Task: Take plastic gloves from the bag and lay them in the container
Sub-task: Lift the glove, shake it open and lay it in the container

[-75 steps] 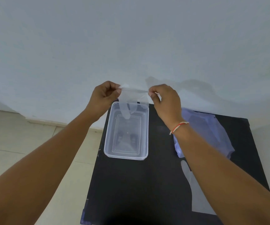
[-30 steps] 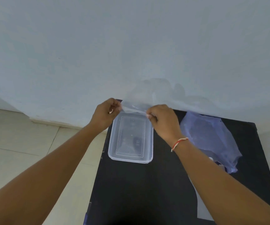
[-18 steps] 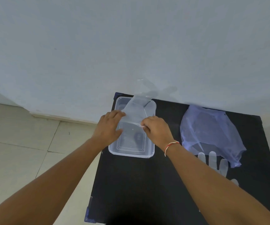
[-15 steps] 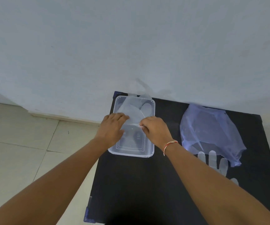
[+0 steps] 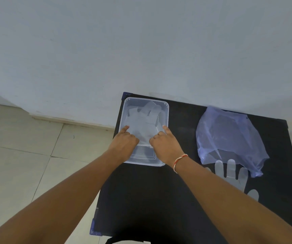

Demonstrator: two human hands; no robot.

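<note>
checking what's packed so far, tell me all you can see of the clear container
The container is a clear, thin-walled plastic rectangle with rounded corners and a stepped base, lidless, sitting flat at the far left corner of the black table. A see-through glove lies inside, fingers toward the wall. Both hands, left and right, press index fingers on the glove.
</note>
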